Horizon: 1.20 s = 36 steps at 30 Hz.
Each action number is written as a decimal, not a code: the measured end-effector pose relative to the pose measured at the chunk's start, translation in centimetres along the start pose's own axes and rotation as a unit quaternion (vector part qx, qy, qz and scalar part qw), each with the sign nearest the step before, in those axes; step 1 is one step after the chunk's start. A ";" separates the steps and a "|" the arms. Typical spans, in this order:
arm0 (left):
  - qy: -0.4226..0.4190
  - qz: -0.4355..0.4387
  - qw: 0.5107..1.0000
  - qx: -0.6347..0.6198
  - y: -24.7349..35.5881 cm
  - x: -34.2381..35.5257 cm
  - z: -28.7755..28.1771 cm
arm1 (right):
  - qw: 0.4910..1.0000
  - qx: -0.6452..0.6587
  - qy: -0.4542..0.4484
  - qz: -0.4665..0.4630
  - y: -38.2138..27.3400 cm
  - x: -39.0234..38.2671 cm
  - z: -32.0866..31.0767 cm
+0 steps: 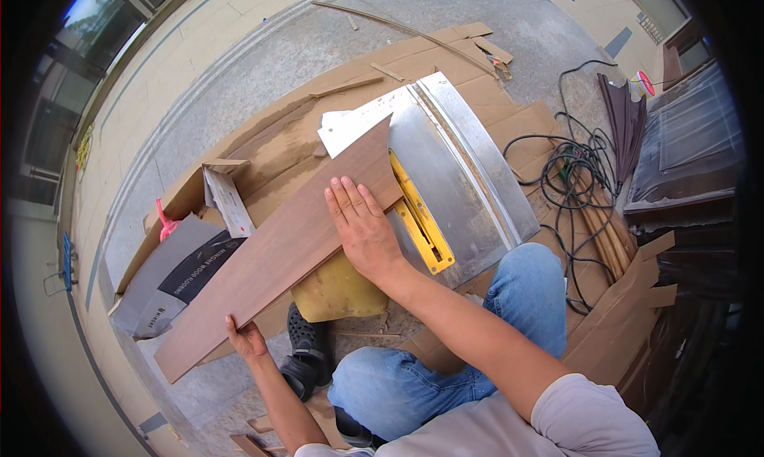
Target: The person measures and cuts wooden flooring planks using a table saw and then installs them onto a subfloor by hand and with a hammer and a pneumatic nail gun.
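A long brown wooden plank (274, 266) lies slantwise, its far end resting on the metal top of a table saw (458, 178). That end reaches the saw's yellow slotted insert (436, 254) and covers part of it. At the plank's near left part, my left hand (248, 340) grips the lower edge, the thumb on top and the fingers mostly hidden below. My right hand (364, 230) presses flat on the plank close to the insert, with its fingers stretched out. No blade can be made out. Under the plank shows a yellowish body (344, 290).
Flattened cardboard (278, 163) spreads under and behind the saw. Black cable (569, 167) lies coiled at the right, by dark wrapped panels (684, 147). A grey flooring carton (171, 274) stands left. Thin wood strips (390, 27) lie beyond. My shoe (309, 342) is beneath the plank.
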State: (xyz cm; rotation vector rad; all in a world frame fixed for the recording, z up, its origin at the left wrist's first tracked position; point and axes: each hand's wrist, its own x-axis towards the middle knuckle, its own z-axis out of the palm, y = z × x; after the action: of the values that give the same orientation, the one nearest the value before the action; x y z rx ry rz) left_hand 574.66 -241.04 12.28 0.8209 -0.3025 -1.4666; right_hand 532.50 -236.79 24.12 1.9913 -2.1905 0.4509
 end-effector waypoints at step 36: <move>0.015 -0.001 1.000 -0.001 0.4 -1.3 -0.9 | 1.000 0.023 -0.007 0.000 -0.2 -0.9 -0.6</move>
State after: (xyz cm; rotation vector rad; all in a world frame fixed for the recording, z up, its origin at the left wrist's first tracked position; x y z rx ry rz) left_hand 575.33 -239.56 12.27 0.8411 -0.2767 -1.4545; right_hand 532.77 -235.74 24.45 2.0240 -2.2071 0.4945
